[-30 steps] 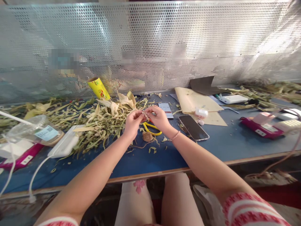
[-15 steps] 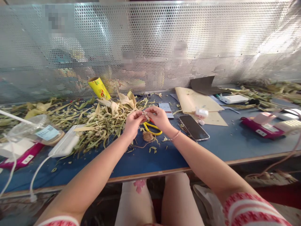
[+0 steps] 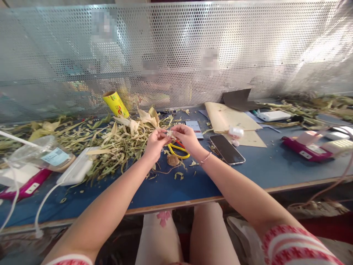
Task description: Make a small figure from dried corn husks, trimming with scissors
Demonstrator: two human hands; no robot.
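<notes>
Between the fingertips of both hands is a small pale dried piece (image 3: 171, 134), too small to identify surely. My left hand (image 3: 156, 142) pinches it from the left, beside a heap of dried leaves and stems (image 3: 118, 147). My right hand (image 3: 188, 140) has its fingers closed on the piece from the other side, above yellow-handled scissors (image 3: 180, 156) with some red on them. Just below the hands a round brown lump (image 3: 173, 159) lies on the blue table (image 3: 176, 191).
A black phone (image 3: 227, 149), brown paper (image 3: 228, 117) and a white case (image 3: 236, 131) lie to the right. A yellow roll (image 3: 116, 104) leans behind the heap. At left are a plastic cup (image 3: 55, 158) and a white power bank (image 3: 78, 167). A perforated metal screen (image 3: 176, 48) stands behind.
Both hands have shifted very slightly and the pale piece shows more between the fingertips. Behind the screen, a person has moved to the right.
</notes>
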